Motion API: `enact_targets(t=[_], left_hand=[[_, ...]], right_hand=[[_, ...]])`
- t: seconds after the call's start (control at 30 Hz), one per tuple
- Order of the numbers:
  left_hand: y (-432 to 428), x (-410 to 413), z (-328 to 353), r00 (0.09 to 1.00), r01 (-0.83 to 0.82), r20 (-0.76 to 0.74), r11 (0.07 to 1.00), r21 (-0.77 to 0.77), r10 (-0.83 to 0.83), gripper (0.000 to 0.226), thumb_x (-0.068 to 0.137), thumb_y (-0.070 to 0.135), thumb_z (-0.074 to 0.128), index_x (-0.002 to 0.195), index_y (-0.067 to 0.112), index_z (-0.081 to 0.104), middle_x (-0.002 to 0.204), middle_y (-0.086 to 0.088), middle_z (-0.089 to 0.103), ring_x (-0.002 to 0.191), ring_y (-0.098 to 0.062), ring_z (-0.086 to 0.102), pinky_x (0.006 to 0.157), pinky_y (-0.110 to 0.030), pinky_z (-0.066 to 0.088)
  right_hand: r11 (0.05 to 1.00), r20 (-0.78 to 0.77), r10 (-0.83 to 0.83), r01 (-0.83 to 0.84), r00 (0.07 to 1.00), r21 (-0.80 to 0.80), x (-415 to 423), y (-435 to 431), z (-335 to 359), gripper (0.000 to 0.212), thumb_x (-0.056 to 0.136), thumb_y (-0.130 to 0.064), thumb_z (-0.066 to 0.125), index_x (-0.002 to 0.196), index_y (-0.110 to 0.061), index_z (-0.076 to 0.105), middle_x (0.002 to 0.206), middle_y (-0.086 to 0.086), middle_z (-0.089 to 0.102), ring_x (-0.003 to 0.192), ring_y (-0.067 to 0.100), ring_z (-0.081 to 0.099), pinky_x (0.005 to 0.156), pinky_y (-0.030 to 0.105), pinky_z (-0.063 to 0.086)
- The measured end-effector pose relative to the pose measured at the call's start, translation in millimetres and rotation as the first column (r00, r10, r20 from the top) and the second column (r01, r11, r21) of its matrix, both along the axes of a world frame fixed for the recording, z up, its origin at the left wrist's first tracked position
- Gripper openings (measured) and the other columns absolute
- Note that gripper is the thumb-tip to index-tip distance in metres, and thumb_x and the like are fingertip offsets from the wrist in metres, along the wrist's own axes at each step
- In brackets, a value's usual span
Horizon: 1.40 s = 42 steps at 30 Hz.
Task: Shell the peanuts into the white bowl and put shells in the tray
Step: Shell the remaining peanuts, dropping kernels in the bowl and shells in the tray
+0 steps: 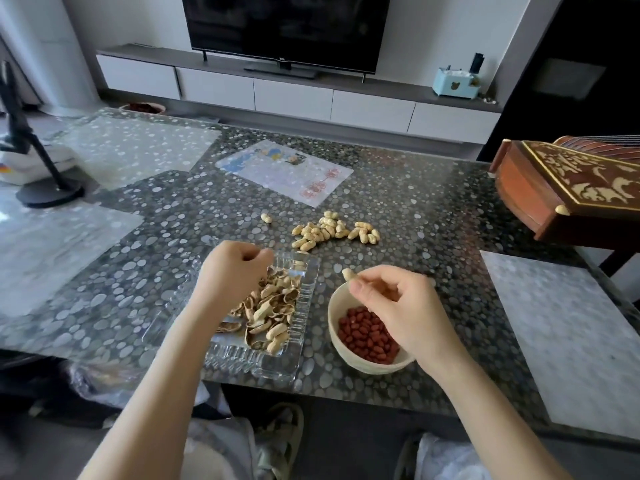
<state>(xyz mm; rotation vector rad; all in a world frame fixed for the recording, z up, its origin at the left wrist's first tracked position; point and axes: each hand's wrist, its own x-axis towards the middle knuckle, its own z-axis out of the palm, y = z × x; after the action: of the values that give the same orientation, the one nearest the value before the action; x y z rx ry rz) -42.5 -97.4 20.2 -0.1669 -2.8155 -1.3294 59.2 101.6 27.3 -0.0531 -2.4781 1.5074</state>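
Pebble-patterned table [433, 209], centre frame: tray [306, 299] holds shells [273, 308], white bowl [363, 367] holds kernels [367, 336]. Right hand [398, 303] pinches a peanut [348, 274] over the bowl's upper rim. Left hand [232, 268] curled above tray; contents cannot be determined

Soft daylight, glare far left, edges warped.

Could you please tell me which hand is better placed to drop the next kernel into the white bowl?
Right. The right hand pinches a pale tan peanut just above the round white bowl of red kernels; the left hand is over the clear glass tray.
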Motion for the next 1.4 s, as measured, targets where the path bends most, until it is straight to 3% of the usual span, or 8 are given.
enact_targets(t=[0.2,0.33,0.43,0.53,0.93,1.07,1.17,1.4], left_hand=[[-24,-11,-16,1.0,-0.024,-0.011,0.983,-0.182,0.022,0.049,0.091,0.028,0.054,0.051,0.014,0.03,0.047,-0.002,0.029,0.045,-0.018,0.024,0.049,-0.025,0.018],[-28,-12,-18,0.995,-0.092,-0.059,0.979,-0.18,0.083,0.035,0.091,0.037,0.054,0.068,0.011,0.049,0.059,0.0,0.051,0.051,-0.017,0.044,0.049,-0.026,0.031],[-29,-14,-17,0.991,-0.128,-0.065,0.979,-0.156,0.119,0.025,0.091,0.04,0.052,0.09,0.014,0.054,0.069,0.0,0.058,0.059,-0.015,0.051,0.052,-0.027,0.036],[-27,-16,-17,0.985,-0.158,-0.086,0.982,-0.103,0.149,0.023,0.092,0.036,0.052,0.098,0.014,0.054,0.067,0.003,0.053,0.057,-0.012,0.048,0.051,-0.026,0.034],[-14,-20,-6,0.979,-0.155,-0.134,0.988,-0.012,0.152,0.017,0.095,0.029,0.048,0.093,0.014,0.055,0.063,0.005,0.051,0.051,-0.012,0.045,0.048,-0.026,0.032],[-12,-18,-5,0.982,-0.118,-0.149,0.993,-0.023,0.114,0.019,0.096,0.029,0.047,0.092,0.013,0.057,0.06,0.006,0.05,0.049,-0.01,0.043,0.046,-0.024,0.029],[-8,-13,-2,0.989,-0.051,-0.143,0.999,-0.01,0.049,0.023,0.097,0.03,0.046,0.089,0.012,0.058,0.059,0.005,0.051,0.048,-0.008,0.041,0.044,-0.019,0.027],[17,13,4,0.959,0.283,-0.049,0.931,0.23,-0.279,0.035,0.094,0.043,0.045,0.08,0.015,0.062,0.061,0.001,0.05,0.05,-0.009,0.038,0.05,-0.022,0.03]], right_hand=[[0.915,-0.038,0.106,-0.083,0.994,0.394,-26,-44,-5,0.016,0.087,-0.032,0.066,0.1,-0.024,0.073,0.076,-0.017,0.059,0.069,0.004,0.052,0.064,0.019,0.041],[0.863,0.01,0.102,-0.094,0.995,0.496,-52,-52,-9,0.035,0.095,-0.013,0.054,0.13,-0.019,0.058,0.112,0.0,0.064,0.084,0.009,0.055,0.074,0.013,0.041],[0.846,0.043,-0.013,-0.012,0.999,0.533,-85,-39,-12,0.032,0.096,-0.006,0.048,0.123,-0.016,0.062,0.12,0.004,0.063,0.08,0.007,0.055,0.066,0.007,0.037],[0.78,0.158,-0.068,-0.047,0.985,0.624,-124,-25,-15,0.033,0.095,-0.003,0.048,0.118,-0.019,0.065,0.119,0.005,0.064,0.094,0.021,0.059,0.074,0.026,0.043],[0.488,0.326,-0.092,-0.243,0.941,0.838,-191,-21,-36,0.02,0.093,-0.021,0.059,0.111,-0.029,0.065,0.126,0.0,0.059,0.115,0.025,0.054,0.088,0.033,0.043],[0.672,0.331,-0.062,-0.205,0.942,0.711,-183,-15,-32,0.022,0.095,-0.024,0.055,0.115,-0.016,0.062,0.117,0.005,0.064,0.104,0.024,0.059,0.086,0.037,0.049],[0.949,0.332,0.067,-0.163,0.941,0.268,-156,-15,-15,0.022,0.097,-0.012,0.051,0.113,0.0,0.059,0.088,0.009,0.066,0.075,0.018,0.063,0.068,0.03,0.056],[0.96,0.124,0.216,-0.234,0.968,0.153,-54,-13,15,0.011,0.091,-0.025,0.061,0.099,-0.027,0.07,0.082,-0.011,0.071,0.078,0.005,0.065,0.071,0.023,0.053]])
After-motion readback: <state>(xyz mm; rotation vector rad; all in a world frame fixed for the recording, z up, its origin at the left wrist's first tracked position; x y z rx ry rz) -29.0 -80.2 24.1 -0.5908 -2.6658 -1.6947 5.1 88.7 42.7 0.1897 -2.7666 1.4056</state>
